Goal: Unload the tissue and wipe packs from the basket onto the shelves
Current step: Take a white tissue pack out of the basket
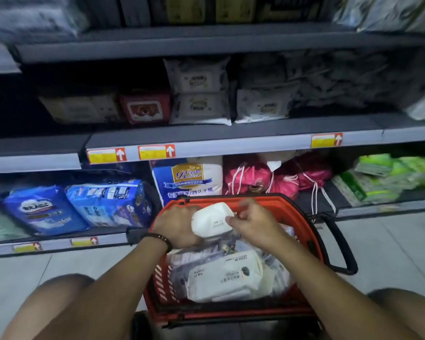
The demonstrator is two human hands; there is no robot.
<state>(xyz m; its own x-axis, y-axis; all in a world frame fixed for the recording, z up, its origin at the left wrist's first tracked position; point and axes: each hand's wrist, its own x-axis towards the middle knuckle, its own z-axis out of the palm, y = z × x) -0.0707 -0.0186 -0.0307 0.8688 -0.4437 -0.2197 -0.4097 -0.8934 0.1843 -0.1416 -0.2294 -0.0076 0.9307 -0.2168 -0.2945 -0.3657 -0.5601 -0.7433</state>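
step: lifting pack [211, 220] out, mid-frame over basket [314, 231] | left hand [176, 227], right hand [252, 223]: fingers gripping pack ends | more packs [227, 278] below | next: likely place on shelf [231, 138] above

One basket [312, 231], two hands [179, 227].

The basket [315, 231] is red moulded plastic with a dull sheen, its handle [341, 244] black and matt; the small white pack [210, 220] looks like smooth, faintly glossy film; the large pack [227, 276] below is soft, creased plastic wrap; the shelf edge [231, 143] is grey, matt, painted-looking metal; the floor [390, 241] is pale, smooth tile; the blue packs [103, 204] are shiny film.
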